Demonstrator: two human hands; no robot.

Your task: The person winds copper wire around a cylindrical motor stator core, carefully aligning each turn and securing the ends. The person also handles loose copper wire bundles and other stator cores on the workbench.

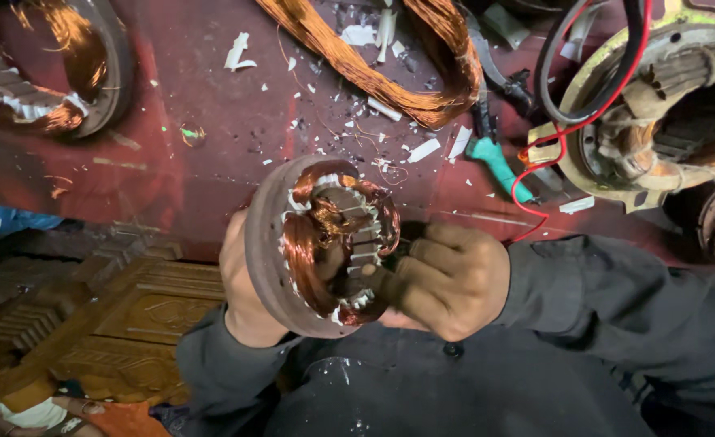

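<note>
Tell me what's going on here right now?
A person holds a round stator wound with copper wire. The left hand grips its outer rim from behind; the right hand is closed at its inner windings. Beyond it, on the red bench, lie a loose copper coil, white paper scraps, a green-handled tool and another motor part.

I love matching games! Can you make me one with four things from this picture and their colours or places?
Things:
1. round motor stator
2. tool handle
3. thin wire
4. loose copper coil

Descriptions:
A. red
B. lying at the top of the table
C. green
D. held by the left hand and right hand

Pairs: 1-D, 2-C, 3-A, 4-B
</note>
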